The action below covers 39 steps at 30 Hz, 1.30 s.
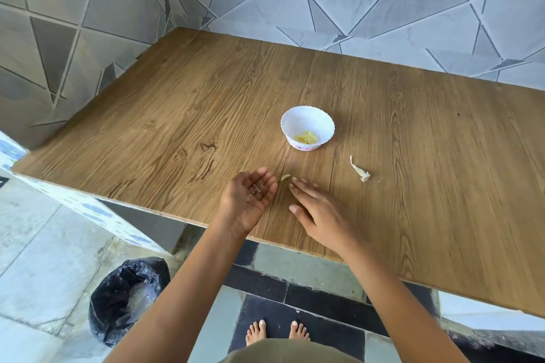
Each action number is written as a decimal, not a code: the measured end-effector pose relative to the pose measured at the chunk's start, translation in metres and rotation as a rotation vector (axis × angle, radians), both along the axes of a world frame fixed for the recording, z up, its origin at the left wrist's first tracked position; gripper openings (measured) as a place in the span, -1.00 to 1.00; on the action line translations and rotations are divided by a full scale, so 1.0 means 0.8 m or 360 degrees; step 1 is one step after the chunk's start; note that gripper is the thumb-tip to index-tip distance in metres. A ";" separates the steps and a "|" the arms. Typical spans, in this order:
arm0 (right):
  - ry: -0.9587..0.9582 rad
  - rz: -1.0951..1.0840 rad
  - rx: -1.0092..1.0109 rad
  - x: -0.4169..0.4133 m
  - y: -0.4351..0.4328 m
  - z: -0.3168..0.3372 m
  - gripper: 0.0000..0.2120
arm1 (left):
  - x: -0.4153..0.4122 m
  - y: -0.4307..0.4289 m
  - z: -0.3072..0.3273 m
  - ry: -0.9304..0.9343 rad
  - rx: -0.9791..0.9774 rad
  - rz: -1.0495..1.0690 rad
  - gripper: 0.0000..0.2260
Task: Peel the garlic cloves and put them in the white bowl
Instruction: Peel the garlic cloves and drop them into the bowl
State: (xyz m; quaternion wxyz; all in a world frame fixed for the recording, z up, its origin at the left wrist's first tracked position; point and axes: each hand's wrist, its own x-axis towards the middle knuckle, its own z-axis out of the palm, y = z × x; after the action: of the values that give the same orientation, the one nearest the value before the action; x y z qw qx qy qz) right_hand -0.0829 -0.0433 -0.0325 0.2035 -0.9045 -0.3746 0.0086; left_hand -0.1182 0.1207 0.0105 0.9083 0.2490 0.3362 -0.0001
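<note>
A white bowl point(307, 127) with a scalloped rim stands mid-table and holds several peeled yellowish garlic cloves point(306, 137). One peeled clove point(285, 177) lies on the wood between my two hands. My left hand point(249, 197) is cupped palm up with bits of garlic skin point(256, 190) lying in it. My right hand point(317, 212) lies flat, palm down, fingers straight, its fingertips just right of the loose clove. A garlic stem with papery skin point(360, 172) lies to the right of the bowl.
The wooden table point(177, 115) sits in a corner of tiled walls. A bin lined with a black bag point(126, 298) stands on the floor at lower left, beside the table's front edge. My bare feet point(277, 331) show below.
</note>
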 end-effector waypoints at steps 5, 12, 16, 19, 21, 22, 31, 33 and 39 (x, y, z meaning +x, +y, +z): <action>0.0084 0.0040 0.0108 -0.011 -0.039 0.000 -0.66 | 0.002 -0.001 -0.001 0.0018 0.0016 -0.0011 -0.67; 0.0073 -0.0185 0.0362 -0.006 -0.024 0.006 -0.93 | 0.006 -0.014 -0.005 0.0011 0.0022 -0.0106 -0.67; -0.0094 -0.0279 0.0198 -0.007 -0.008 0.001 -0.88 | 0.007 -0.016 -0.006 0.0020 0.0046 -0.0103 -0.66; -0.0185 -0.0277 0.0048 -0.009 -0.006 -0.008 -0.88 | 0.005 -0.016 -0.005 0.0016 0.0057 -0.0113 -0.66; -0.0037 -0.0290 0.0162 -0.009 -0.009 -0.007 -0.92 | 0.004 -0.018 -0.004 0.0009 0.0071 -0.0129 -0.66; 0.0035 -0.0294 0.0284 -0.008 -0.010 -0.003 -0.93 | 0.003 -0.020 -0.004 0.0006 0.0079 -0.0147 -0.66; -0.0254 -0.0301 0.0639 -0.016 0.006 0.030 -0.88 | 0.003 -0.053 0.002 0.0072 0.0066 -0.0276 -0.68; -0.0236 -0.0438 0.0692 -0.015 0.003 0.028 -0.93 | 0.003 -0.053 0.001 0.0058 0.0031 -0.0275 -0.70; -0.0106 -0.0374 0.0808 -0.012 -0.009 0.033 -0.86 | -0.003 -0.053 0.004 0.0055 0.0008 -0.0249 -0.68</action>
State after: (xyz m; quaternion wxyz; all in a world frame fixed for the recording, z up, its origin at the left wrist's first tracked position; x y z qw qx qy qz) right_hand -0.0928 -0.0503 -0.0064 0.4107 -0.8616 -0.2639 -0.1388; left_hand -0.1210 0.0783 0.0136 0.8990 0.2766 0.3313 -0.0744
